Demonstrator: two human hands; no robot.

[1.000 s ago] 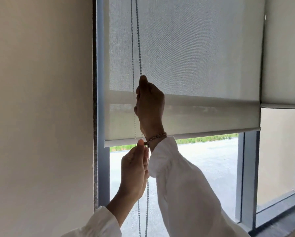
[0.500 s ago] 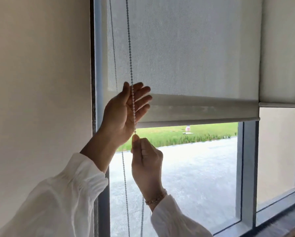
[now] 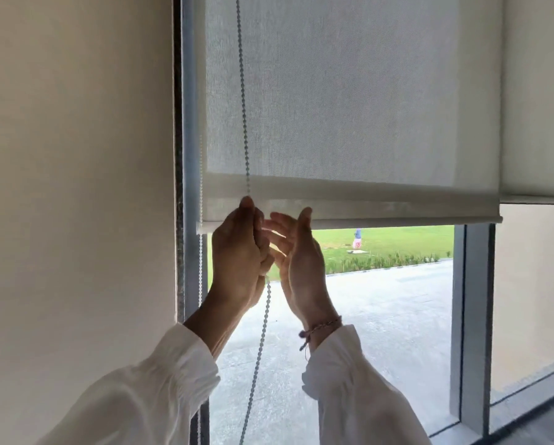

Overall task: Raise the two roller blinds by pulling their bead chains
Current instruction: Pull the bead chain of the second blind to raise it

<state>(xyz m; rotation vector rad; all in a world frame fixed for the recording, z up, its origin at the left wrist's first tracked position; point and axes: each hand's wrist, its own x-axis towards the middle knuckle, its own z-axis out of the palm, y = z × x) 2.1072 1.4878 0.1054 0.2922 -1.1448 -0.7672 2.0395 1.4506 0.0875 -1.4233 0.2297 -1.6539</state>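
Note:
A white roller blind (image 3: 349, 107) hangs over the left window pane, its bottom bar (image 3: 381, 221) well above the sill. A second blind (image 3: 539, 91) covers the pane at the right, its bottom edge slightly higher. A bead chain (image 3: 242, 91) runs down in front of the left blind. My left hand (image 3: 237, 255) is closed around the chain just under the bottom bar, and the chain hangs on below it. My right hand (image 3: 298, 261) is right beside it, fingers spread, holding nothing. A second strand of chain (image 3: 200, 268) hangs along the window frame.
A plain cream wall (image 3: 76, 187) fills the left. A grey window mullion (image 3: 473, 316) divides the two panes. Outside are pavement and a lawn with a distant person (image 3: 358, 238).
The left blind's bottom bar has risen step by step. My left hand has shut on the chain where it was open, and my right hand has let go and opened.

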